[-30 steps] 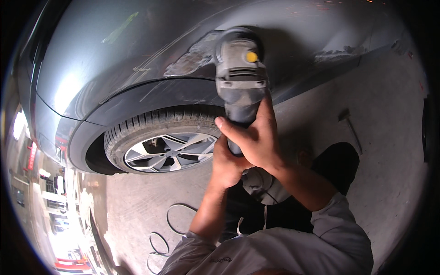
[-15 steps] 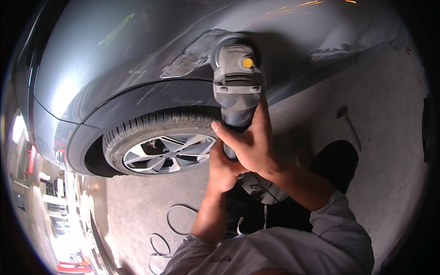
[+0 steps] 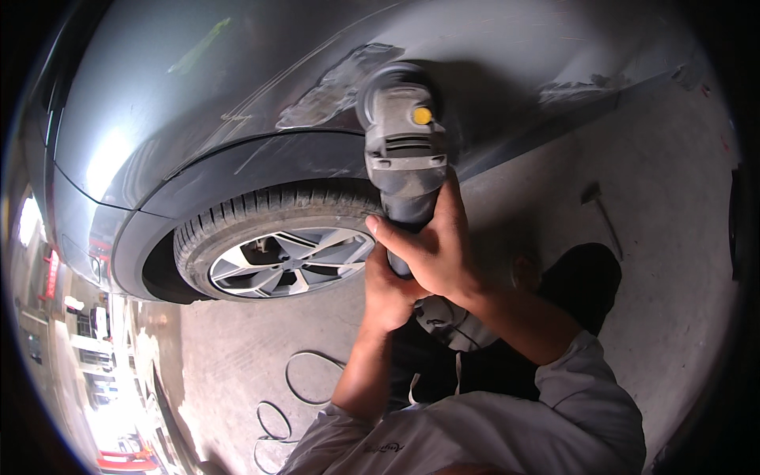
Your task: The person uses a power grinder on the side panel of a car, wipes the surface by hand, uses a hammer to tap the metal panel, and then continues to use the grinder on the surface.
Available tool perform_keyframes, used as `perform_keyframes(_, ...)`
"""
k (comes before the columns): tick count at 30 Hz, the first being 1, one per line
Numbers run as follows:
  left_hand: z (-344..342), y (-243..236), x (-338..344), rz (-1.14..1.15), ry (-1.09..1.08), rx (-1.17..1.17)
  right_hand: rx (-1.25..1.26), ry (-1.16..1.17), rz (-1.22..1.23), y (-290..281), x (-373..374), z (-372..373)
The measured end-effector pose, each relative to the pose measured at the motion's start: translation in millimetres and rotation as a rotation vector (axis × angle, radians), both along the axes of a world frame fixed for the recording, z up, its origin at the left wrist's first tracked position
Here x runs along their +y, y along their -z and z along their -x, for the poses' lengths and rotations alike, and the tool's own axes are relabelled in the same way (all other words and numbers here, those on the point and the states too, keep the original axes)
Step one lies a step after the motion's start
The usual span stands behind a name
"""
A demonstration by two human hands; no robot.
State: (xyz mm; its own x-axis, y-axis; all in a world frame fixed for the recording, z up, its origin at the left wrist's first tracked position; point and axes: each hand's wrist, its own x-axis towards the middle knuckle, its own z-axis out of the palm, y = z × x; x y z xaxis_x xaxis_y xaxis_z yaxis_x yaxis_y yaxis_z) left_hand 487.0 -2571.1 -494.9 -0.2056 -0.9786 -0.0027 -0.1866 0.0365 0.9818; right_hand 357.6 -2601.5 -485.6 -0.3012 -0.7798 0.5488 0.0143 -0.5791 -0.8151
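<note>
An angle grinder (image 3: 406, 146) with a grey head and a yellow button is held in both my hands. My right hand (image 3: 443, 249) wraps round its dark body, thumb laid across the top. Below it my left hand (image 3: 388, 289) closes on the rear end of the grinder. The disc (image 3: 368, 99) looks blurred and lies at the right end of a scraped bare patch (image 3: 336, 87) on the dark grey car panel (image 3: 261, 71), above the wheel arch. The grinder's head hides the contact point.
Under the arch is a tyre with a spoked wheel (image 3: 289, 265). A looped cable (image 3: 293, 380) lies on the concrete floor, left of my arms. A hammer-like tool (image 3: 603, 218) lies at right. A second scraped patch (image 3: 582, 89) shows along the lower panel.
The grinder has shifted slightly left and down against the panel. Bright orange sparks at the top have faded to faint streaks. Both hands keep their hold.
</note>
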Motion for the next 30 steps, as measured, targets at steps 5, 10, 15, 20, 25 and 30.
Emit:
perform_keyframes(5,6,5,-5,-0.035,-0.009,0.091,0.079,-0.007,-0.05,0,0,4)
perform_keyframes(10,8,8,-9,0.02,0.007,0.052,0.008,0.068,-0.045,0,-3,4)
perform_keyframes(15,12,5,-16,-0.039,0.044,0.09,0.006,-0.001,-0.035,1,-6,12)
perform_keyframes(20,17,4,-18,-0.031,0.044,0.08,-0.056,-0.026,-0.074,0,-4,13)
perform_keyframes(25,18,5,-18,-0.024,0.036,0.059,-0.085,0.026,-0.077,-1,-4,15)
perform_keyframes(30,20,8,-22,-0.005,0.043,0.087,-0.037,-0.031,-0.073,0,-6,17)
